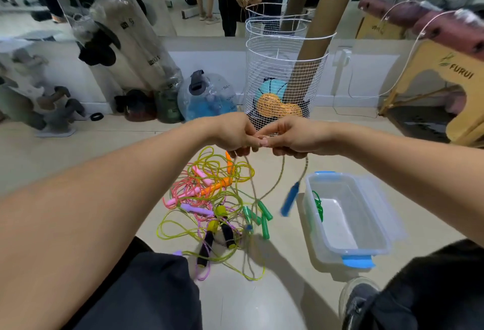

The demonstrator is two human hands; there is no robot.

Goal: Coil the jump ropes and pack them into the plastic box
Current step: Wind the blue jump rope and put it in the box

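My left hand (235, 134) and my right hand (296, 137) meet at chest height, both gripping a beige braided jump rope (272, 188). Its loops hang below the hands, and its blue handle (289, 200) dangles blurred under my right hand. On the floor beneath lies a tangled pile of jump ropes (212, 204) in yellow, pink, purple and green, with orange, green and black handles. The clear plastic box (377, 247) with blue clips stands on the floor to the right, holding one green rope (318, 205) at its far end.
A white wire basket (262, 67) with balls and cardboard tubes stands just beyond my hands. A water jug (209, 96) and bagged gear line the mirror wall at left. A wooden stool (429, 72) is at right. My knees frame the bottom.
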